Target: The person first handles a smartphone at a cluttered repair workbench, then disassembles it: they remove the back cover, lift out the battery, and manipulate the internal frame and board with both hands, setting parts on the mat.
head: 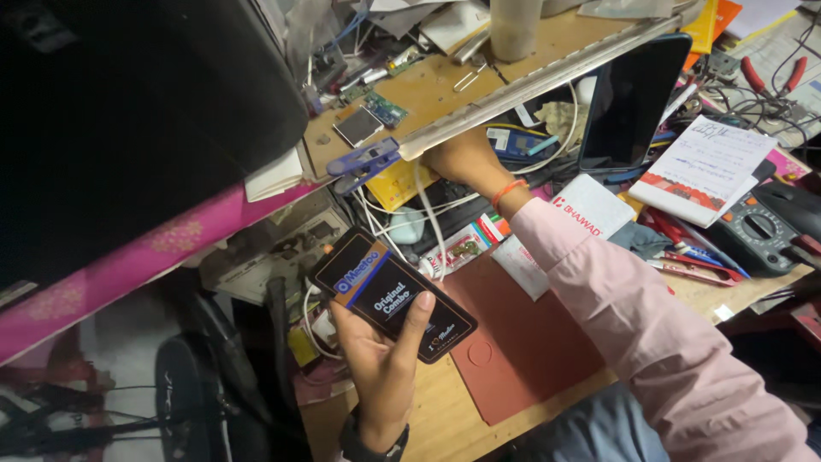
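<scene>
We look down on a crowded desk [445, 402]. A wooden shelf [445, 81] crosses the upper part of the view; it carries a small green circuit board [386, 109], a small screen [357, 126] and a grey cylinder [516, 27], and a blue clip [365, 164] grips its front edge. Under it hang white cables [432, 218]. A dark tablet [630, 101] leans upright behind our right forearm, with a notepad [705, 167] and a multimeter [757, 231] further right. A red mat [513, 342] lies flat on the desk.

The shelf edge and cables stand in front of our right hand [462, 162], which reaches beneath the shelf; its fingers are hidden, so we cannot tell whether it grips anything.

Our left hand [380, 364] is clamped on a flat black box [392, 293], thumb across its face, held above the desk's left edge, just left of the mat. The box is rectangular, tilted diagonally, with a blue label and white lettering.
</scene>
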Demonstrator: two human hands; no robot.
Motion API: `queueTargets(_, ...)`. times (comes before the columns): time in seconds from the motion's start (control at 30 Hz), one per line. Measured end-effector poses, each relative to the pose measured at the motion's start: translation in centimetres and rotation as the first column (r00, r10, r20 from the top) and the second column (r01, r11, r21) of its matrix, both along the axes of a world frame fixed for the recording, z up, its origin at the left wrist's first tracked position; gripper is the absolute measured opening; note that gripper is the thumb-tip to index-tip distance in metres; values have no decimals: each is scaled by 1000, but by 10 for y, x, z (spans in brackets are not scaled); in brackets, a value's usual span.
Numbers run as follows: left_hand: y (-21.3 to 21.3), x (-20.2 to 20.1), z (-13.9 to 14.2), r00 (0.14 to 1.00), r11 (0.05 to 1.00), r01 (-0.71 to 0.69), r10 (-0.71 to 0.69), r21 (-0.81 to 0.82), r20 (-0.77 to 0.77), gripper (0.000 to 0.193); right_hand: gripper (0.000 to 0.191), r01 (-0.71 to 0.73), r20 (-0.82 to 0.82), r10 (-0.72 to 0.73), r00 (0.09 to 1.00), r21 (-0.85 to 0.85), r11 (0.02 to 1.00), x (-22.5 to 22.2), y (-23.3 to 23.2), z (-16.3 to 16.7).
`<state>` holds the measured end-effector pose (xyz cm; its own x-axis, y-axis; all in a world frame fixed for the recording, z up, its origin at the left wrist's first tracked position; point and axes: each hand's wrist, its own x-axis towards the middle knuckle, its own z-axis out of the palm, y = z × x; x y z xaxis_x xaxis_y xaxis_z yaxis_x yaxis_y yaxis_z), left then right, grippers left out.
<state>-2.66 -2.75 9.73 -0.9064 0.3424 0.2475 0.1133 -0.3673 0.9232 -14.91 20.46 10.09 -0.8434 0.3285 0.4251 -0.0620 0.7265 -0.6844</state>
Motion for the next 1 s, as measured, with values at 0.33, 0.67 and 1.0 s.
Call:
queueTargets(0.33,3,-4,-8,997,998,67,-66,-8,42,73,32,72,97,-91,991,185,980,46,34,-21)
queueTargets(0.67,8,-5,-11,994,997,77,-78,5,74,76,17,-324,154,288,945,329,887,118,-4,-51)
queueTargets(1.0,28,5,-63,856,841,511,-478,-177,200,70,12,-98,-64,94,994,-66,993,182,30,-43)
